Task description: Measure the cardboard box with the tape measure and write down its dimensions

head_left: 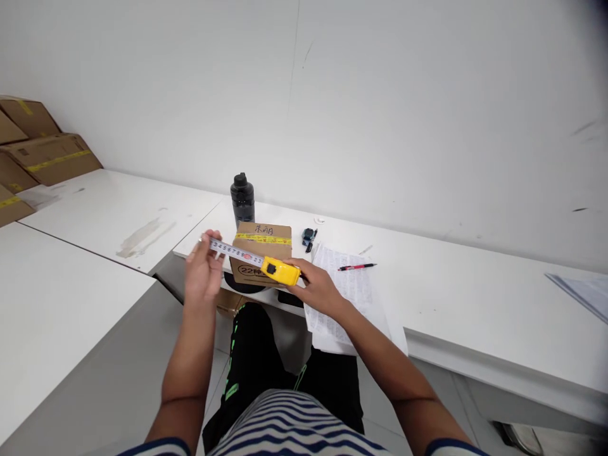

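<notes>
A yellow tape measure (281,271) is gripped in my right hand (316,286), its black button facing up. The numbered metal blade (237,253) is drawn out to the left, and my left hand (205,266) pinches its free end. Behind and partly below the blade, a small brown cardboard box (263,235) with yellow tape and black handwriting sits at the table's front edge. The tape measure hides part of its front face. Whether the blade touches the box I cannot tell.
A dark water bottle (243,202) stands behind the box. Printed papers (344,285) with a red and black pen (357,266) lie to the right, near a small dark blue object (309,237). Several cardboard boxes (57,155) are stacked far left. More papers (582,294) lie far right.
</notes>
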`<state>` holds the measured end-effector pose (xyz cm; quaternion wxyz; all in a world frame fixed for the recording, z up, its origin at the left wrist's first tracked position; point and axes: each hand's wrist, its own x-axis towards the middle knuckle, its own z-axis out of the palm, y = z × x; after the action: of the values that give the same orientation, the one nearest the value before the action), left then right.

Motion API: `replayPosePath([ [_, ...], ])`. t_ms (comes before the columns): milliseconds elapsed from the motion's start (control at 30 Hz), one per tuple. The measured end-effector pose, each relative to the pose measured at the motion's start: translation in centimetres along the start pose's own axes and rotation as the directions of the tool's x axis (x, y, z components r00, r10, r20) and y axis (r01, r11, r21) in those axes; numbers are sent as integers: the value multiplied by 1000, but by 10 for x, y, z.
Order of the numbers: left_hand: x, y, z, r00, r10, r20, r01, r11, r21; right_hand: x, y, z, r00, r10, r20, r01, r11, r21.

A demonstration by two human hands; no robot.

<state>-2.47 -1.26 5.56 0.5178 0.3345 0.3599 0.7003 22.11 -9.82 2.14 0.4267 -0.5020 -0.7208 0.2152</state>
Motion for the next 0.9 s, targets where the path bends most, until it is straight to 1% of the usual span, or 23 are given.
replayPosePath([
  [67, 27, 6, -13, 987, 92, -132, -84, 994, 67, -1, 11, -15, 998, 44, -48, -39, 995, 92],
  [100, 39, 6, -20, 971, 125, -202, -102, 988, 120, 0, 19, -25, 994, 78, -80, -66, 988, 137],
  [167, 57, 3, -33, 941, 147, -304, -80, 972, 221, 2, 38, -43, 977, 154, -150, -116, 965, 236],
  [233, 67, -6, -43, 934, 117, -338, -8, 951, 308, 5, 59, -60, 951, 222, -216, -140, 930, 340],
  [300, 69, -17, -46, 945, 66, -319, 72, 913, 401, 8, 75, -72, 932, 260, -254, -134, 896, 424],
  [367, 68, -27, -41, 965, 25, -262, 111, 864, 491, 13, 83, -78, 926, 268, -265, -125, 882, 454],
  [433, 68, -33, -31, 984, -17, -177, 113, 826, 552, 20, 83, -79, 932, 266, -248, -140, 892, 431],
  [533, 67, -39, -10, 996, -69, -64, 94, 803, 589, 32, 71, -69, 952, 241, -190, -168, 926, 337],
  [600, 66, -41, 1, 994, -111, -12, 97, 806, 584, 41, 64, -60, 963, 206, -174, -153, 948, 278],
  [633, 65, -42, 5, 988, -155, 18, 117, 811, 574, 45, 62, -56, 966, 189, -175, -143, 959, 246],
  [700, 61, -43, 9, 963, -261, 73, 178, 811, 557, 50, 61, -51, 973, 158, -166, -127, 974, 185],
  [767, 59, -42, 10, 939, -331, 91, 226, 797, 560, 52, 65, -49, 978, 150, -145, -128, 980, 152],
  [800, 59, -40, 10, 938, -336, 83, 231, 786, 573, 52, 67, -49, 979, 152, -138, -132, 981, 145],
  [833, 59, -39, 10, 946, -318, 68, 218, 774, 594, 52, 70, -48, 979, 151, -137, -132, 981, 140],
  [900, 60, -35, 8, 967, -246, 58, 144, 726, 672, 50, 73, -47, 978, 144, -152, -125, 984, 127],
])
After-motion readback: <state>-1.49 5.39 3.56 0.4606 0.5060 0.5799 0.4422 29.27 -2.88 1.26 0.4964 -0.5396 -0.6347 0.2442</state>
